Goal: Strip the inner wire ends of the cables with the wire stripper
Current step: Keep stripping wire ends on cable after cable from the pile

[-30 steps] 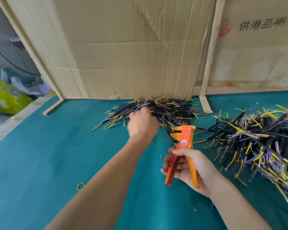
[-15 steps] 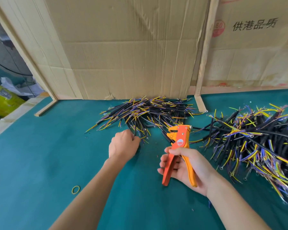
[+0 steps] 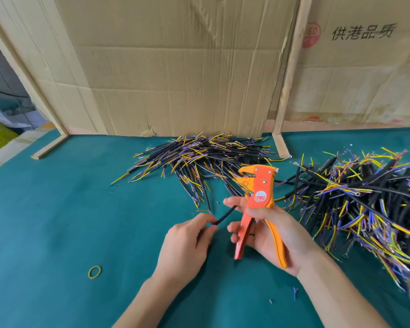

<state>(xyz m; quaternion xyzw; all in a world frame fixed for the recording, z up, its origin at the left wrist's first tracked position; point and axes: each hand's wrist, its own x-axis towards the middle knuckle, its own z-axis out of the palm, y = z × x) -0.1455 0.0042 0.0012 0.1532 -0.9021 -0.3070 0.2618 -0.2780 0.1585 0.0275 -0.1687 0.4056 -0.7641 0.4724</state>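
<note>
Step in hand: presenting one cable (image 3: 223, 216) to the stripper (image 3: 258, 207). The left hand (image 3: 185, 245) pinches the cable's near end; its far end lies against the right hand's (image 3: 275, 235) fingers (image 3: 232, 201), which clasp the handles (head unclamped). Next: guide the inner wires between the blades, then squeeze.

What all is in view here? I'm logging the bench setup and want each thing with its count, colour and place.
cable: one, black, pinched by the left hand, far end at the right hand's fingers
wire stripper: one, orange, in the right hand, head up
centre cable pile: one, black with yellow and blue ends, by the cardboard
right cable pile: one, same colours, far right
rubber band: one, yellow, near left
table: green cover
cardboard: brown, behind
left hand: one
right hand: one
</note>
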